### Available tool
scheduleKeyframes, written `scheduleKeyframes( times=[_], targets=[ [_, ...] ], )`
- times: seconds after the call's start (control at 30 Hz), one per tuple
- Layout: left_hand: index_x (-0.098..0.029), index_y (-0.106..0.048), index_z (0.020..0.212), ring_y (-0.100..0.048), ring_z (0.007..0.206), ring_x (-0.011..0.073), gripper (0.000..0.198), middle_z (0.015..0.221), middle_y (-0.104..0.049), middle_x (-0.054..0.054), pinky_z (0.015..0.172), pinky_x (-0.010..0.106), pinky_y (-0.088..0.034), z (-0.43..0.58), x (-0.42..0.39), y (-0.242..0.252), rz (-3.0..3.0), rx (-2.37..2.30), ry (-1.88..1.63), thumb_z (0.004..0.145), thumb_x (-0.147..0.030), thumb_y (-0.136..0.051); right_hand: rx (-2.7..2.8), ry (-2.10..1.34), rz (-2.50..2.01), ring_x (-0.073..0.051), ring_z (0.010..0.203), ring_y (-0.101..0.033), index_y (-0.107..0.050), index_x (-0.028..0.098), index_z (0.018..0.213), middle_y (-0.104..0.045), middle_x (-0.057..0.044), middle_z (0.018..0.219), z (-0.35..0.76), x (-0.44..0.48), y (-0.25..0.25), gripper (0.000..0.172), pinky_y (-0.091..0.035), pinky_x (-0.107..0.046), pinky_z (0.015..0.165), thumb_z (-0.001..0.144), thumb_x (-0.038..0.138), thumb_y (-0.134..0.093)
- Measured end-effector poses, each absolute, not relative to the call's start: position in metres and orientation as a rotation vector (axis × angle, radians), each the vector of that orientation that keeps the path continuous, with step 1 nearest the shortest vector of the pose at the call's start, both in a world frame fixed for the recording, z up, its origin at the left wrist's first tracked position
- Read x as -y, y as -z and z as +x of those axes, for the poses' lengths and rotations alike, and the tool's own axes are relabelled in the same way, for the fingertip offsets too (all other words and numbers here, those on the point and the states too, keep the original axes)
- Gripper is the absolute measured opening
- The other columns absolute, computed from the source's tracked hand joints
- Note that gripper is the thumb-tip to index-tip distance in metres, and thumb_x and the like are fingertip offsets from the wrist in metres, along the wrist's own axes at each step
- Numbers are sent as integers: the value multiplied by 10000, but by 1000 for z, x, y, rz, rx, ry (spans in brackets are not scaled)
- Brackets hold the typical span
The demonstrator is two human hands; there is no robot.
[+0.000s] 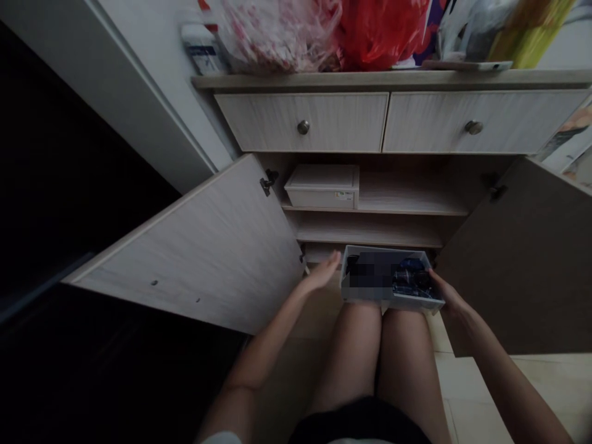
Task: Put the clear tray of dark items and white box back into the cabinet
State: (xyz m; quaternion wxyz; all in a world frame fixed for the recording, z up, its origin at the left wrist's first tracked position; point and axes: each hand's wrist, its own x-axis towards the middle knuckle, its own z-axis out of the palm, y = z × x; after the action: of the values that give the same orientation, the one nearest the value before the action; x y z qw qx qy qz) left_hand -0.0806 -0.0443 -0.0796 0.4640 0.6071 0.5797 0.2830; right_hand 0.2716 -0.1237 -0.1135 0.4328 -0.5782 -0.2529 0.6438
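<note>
A translucent white plastic bin point(416, 303) rests across my knees in front of the open cabinet. Dark folded fabric lies in it, with a blue plaid cloth point(409, 280) at its right side; part of the contents is blurred out. My right hand point(449, 295) grips the bin's right end, thumb at the rim. Just off the left end, my left hand point(324, 271) is held with fingers stretched out, holding nothing; whether a fingertip touches the rim I cannot tell.
Both cabinet doors, the left door point(198, 246) and the right door point(518, 259), stand swung outward. A lidded white box point(319, 185) sits on the upper shelf point(411, 191). Above are two closed drawers point(342, 120). Plastic bags point(383, 31) and a white bottle point(203, 49) crowd the top.
</note>
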Motion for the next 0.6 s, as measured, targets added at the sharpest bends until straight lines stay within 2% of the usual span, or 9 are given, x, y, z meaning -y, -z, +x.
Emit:
scheduleKeyframes(
  times=[0.07,0.13,0.2,0.27,0.33,0.43,0.5,0.6],
  targets=[
    [-160,-516,1395,-378,1419,323,779,1486,-470,187,1170,442,-272,-89,-1,47,1775,-1600,-920,846,-711,-486,626,-1586,-1433,-284,1075,-682,-699,228,1053,-746,-82,1068,273,124,117,425,-582,-417,890,876,579,-538],
    [-154,-449,1443,-327,1445,306,697,1523,-412,186,1185,434,-238,-94,-48,16,2004,-1716,-1074,910,-602,-469,605,-1574,-1424,-278,1102,-671,-703,238,1038,-743,-69,1084,272,124,119,390,-578,-406,905,883,552,-530],
    [-156,-429,1457,-261,1475,299,603,1567,-346,176,1197,453,-202,-97,-91,-7,2226,-1729,-1079,944,-469,-469,584,-1568,-1424,-277,1117,-664,-703,237,1039,-742,-66,1088,271,124,119,388,-574,-405,915,884,544,-526],
    [-144,-482,1420,-215,1490,316,532,1553,-373,177,1201,515,-157,-100,-124,-19,2414,-1685,-983,938,-370,-486,593,-1571,-1434,-284,1122,-661,-704,235,1044,-742,-72,1084,271,125,118,413,-573,-417,917,875,567,-526],
    [-161,-563,1349,-245,1477,322,451,1477,-486,162,1196,569,-117,-101,-146,-21,2537,-1626,-872,928,-304,-485,626,-1576,-1439,-294,1126,-658,-706,238,1042,-741,-79,1086,271,125,117,439,-574,-430,914,860,596,-531],
    [-206,-627,1280,-396,1397,302,394,1367,-599,127,1198,569,-122,-102,-159,-17,2596,-1572,-807,927,-244,-456,648,-1568,-1430,-297,1129,-657,-702,239,1050,-739,-82,1093,271,125,116,448,-573,-436,912,849,605,-540],
    [-219,-632,1275,-453,1351,289,392,1367,-603,119,1198,540,-157,-101,-158,-14,2590,-1567,-823,931,-231,-443,636,-1572,-1432,-295,1122,-660,-697,237,1056,-742,-82,1084,272,124,116,448,-573,-432,907,845,603,-549],
    [-212,-623,1284,-445,1360,281,390,1402,-575,126,1193,500,-184,-102,-148,-14,2586,-1551,-843,944,-244,-434,620,-1579,-1437,-287,1106,-669,-697,240,1047,-745,-76,1070,273,124,119,433,-574,-417,904,847,597,-552]
  ],
)
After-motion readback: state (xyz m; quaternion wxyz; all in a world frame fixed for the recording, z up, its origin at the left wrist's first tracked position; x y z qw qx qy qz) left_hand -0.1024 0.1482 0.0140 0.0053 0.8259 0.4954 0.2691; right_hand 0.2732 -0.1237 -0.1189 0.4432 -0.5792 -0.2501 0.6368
